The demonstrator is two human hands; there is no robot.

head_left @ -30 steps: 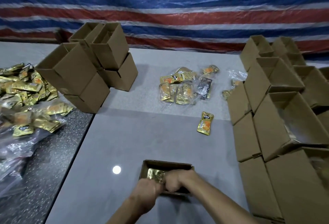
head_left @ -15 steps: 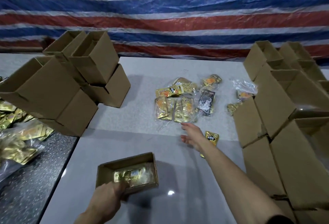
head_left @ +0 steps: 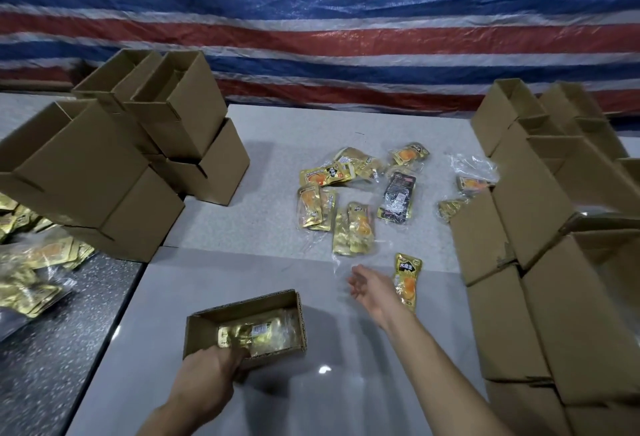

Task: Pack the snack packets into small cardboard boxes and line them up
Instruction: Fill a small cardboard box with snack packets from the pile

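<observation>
The left hand (head_left: 207, 376) is gripping the near wall of the box (head_left: 301, 324), fingers curled over its rim. The box is sitting open-topped on the near part of the smooth grey table (head_left: 214, 269), holding crinkled gold packets (head_left: 256, 333) under clear film. The right hand (head_left: 372, 288) is hovering to the box's far right, fingers loose and spread, holding nothing, just beside a lone packet (head_left: 408, 278) whose near end the wrist is covering. Farther out, a scatter (head_left: 346, 214) of glossy gold-and-orange sachets is lying with one black sachet (head_left: 398, 198) and some clear wrap. A left stack (head_left: 104, 176) and a right stack (head_left: 554, 262) of plain brown corrugated cartons are flanking the working space, most with their tops open; the right one is crowding close to the lone packet. At far left a bagged heap (head_left: 31, 273) of gold sachets is resting on a dark speckled slab (head_left: 52, 366). A red, white and blue striped tarp (head_left: 311, 20) is hanging behind, wrinkled and woven-looking.
</observation>
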